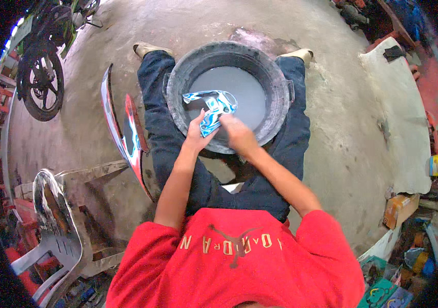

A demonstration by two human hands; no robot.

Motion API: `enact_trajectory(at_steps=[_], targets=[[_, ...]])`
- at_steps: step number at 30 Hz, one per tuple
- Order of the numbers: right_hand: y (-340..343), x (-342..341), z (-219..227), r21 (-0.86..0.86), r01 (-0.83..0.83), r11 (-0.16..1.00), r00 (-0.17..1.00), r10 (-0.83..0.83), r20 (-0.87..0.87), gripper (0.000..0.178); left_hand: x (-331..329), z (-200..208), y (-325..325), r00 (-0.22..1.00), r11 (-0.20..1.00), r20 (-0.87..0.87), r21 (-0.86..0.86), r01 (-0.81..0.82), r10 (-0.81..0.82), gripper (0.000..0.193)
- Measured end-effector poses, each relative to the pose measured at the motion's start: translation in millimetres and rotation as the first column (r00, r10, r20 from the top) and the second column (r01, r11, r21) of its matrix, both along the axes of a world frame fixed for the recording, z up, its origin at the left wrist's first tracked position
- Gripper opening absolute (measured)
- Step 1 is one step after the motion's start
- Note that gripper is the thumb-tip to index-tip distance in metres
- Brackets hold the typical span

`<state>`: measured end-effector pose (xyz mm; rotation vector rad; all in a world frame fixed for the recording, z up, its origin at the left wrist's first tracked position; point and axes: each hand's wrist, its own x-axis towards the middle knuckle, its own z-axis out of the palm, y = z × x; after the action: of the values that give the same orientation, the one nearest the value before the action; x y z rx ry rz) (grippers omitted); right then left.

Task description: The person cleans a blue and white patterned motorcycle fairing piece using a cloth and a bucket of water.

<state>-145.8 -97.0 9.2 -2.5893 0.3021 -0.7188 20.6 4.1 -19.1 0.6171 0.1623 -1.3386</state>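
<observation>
My left hand (196, 135) grips a curved plastic panel (218, 106) with a blue, white and black swirl pattern, its thumb up along the near edge. The panel hangs over the near left part of a round black basin (176, 110) that stands between my legs. Cloudy grey water (258, 95) fills the basin's bottom. Against the panel's right side is my right hand (239, 135), blurred, with its fingers curled in; whatever they hold is hidden.
Long red, white and black panels (122, 134) lie left of my leg. A motorcycle wheel (41, 82) stands at the far left, and a grey plastic chair (61, 241) at the near left. A pale slab (401, 113), a cardboard box (401, 209) and clutter line the right side.
</observation>
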Motion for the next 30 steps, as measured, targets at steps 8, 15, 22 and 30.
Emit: enact_trajectory(at_steps=[8, 15, 22, 30], targets=[[-63.8, -11.1, -22.6, -0.116, 0.391, 0.913, 0.908, -0.403, -0.115, 0.04, -15.2, 23.4, -13.0, 0.999, 0.999, -0.03, 0.046, 0.019, -0.017, 0.054], [14.1, -5.0, 7.5, 0.197, 0.073, 0.978, 0.987, -0.042, -0.155, 0.037, 1.6, 20.9, 11.9, 0.995, 0.997, -0.062, -0.033, -0.075, 0.072, 0.046], [-61.1, -9.7, -21.4, 0.203, 0.494, 0.846, 0.842, -0.407, -0.354, 0.028, 1.0, 34.3, 9.4, 0.999, 0.997, -0.041, -0.077, -0.027, 0.024, 0.037], [-87.4, 12.0, -101.9, -0.038, 0.414, 0.909, 0.609, -0.308, -0.731, 0.026, -6.2, 42.5, 3.6, 1.0, 1.0, 0.021, -0.013, -0.012, 0.012, 0.046]])
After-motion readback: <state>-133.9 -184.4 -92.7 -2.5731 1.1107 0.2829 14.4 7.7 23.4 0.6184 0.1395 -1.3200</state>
